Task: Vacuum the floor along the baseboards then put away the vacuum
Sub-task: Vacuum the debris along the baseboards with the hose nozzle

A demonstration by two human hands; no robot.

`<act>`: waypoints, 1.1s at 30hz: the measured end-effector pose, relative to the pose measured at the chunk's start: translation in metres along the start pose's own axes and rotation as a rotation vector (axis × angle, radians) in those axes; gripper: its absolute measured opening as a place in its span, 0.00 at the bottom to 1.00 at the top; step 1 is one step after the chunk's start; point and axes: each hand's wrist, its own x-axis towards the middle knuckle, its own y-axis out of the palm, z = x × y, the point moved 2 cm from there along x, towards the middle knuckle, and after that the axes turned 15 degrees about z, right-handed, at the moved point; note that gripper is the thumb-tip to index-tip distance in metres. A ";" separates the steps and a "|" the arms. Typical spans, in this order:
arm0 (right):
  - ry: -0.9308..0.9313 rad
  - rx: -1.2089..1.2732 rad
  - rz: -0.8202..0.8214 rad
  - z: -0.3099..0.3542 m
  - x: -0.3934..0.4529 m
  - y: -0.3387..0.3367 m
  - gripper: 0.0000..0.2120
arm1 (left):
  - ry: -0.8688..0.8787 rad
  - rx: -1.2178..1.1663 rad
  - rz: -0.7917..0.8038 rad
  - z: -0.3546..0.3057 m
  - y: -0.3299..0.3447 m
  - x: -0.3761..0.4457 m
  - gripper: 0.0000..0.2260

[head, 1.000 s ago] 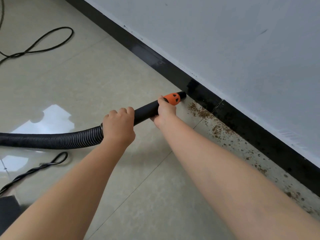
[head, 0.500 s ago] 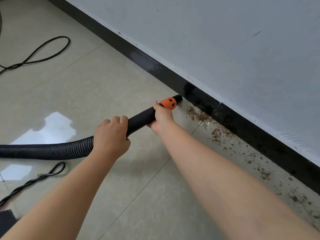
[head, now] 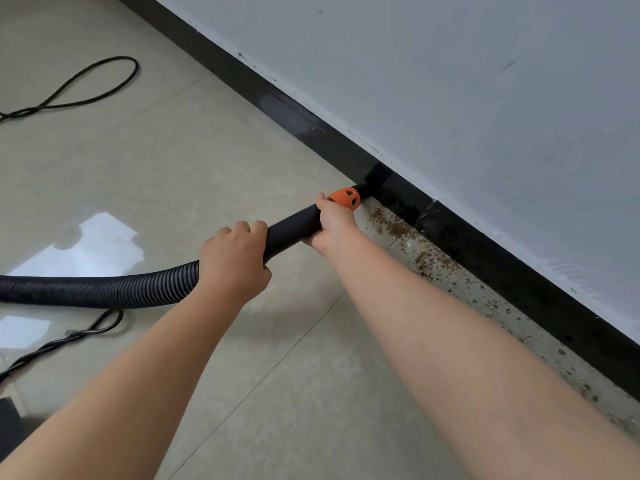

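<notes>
Vacuuming along the baseboard (head: 460, 237) is under way: left hand (head: 232, 261) and right hand (head: 332, 225) both grip the hose (head: 291, 226), nozzle at the baseboard, so next it should sweep toward four o'clock through the crumbs (head: 426, 261).

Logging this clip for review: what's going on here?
A person is vacuuming along a black baseboard. The left hand grips the vacuum hose where the ribbing ends; the right hand holds the tube behind the orange collar. The nozzle tip sits at the baseboard, with brown debris on the floor beside it.
</notes>
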 end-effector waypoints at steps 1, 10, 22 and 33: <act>0.000 0.001 -0.002 0.000 -0.001 -0.001 0.24 | 0.000 0.004 -0.001 0.000 0.000 0.000 0.16; -0.010 0.041 -0.051 -0.007 -0.009 -0.006 0.25 | 0.034 -0.003 -0.004 -0.001 -0.002 -0.005 0.16; 0.004 0.041 -0.091 -0.016 -0.020 -0.004 0.25 | 0.067 0.023 -0.022 0.008 0.002 -0.010 0.14; 0.012 0.056 -0.137 -0.020 -0.029 -0.005 0.25 | 0.132 0.009 -0.048 0.013 0.000 -0.014 0.15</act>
